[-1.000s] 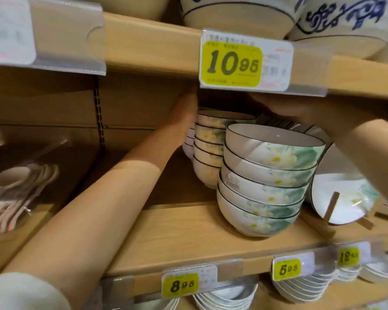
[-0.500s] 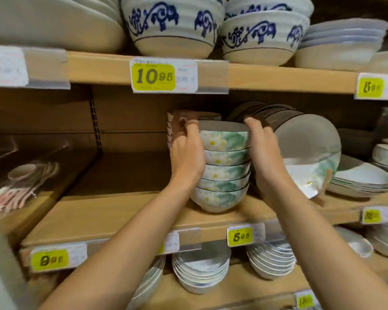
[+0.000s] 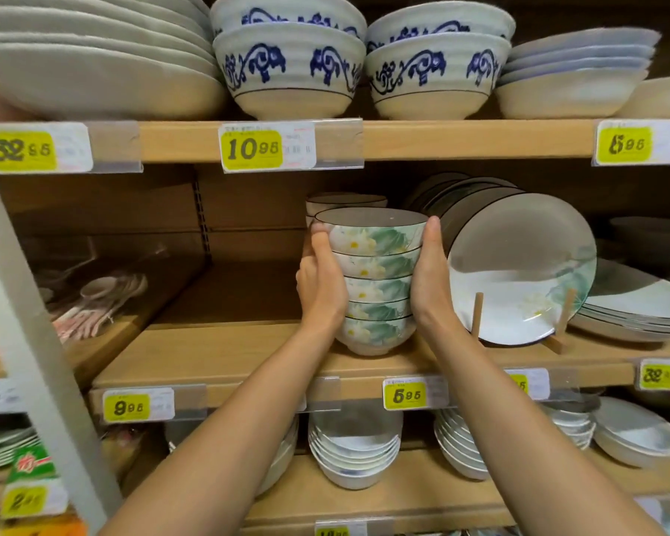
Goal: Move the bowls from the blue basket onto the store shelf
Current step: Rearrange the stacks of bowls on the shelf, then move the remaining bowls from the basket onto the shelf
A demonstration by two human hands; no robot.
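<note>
**Pulled forward, clasping from both sides**

Both arms have drawn back from the rear bowls. Left hand and right hand clasp the stack of bowls between them, fingers curled round its sides. It stands on the shelf under the wrists. An upright plate stands just outside the right hand.

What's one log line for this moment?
left hand: holds bowl stack | right hand: holds it too | stack: upright on shelf
</note>
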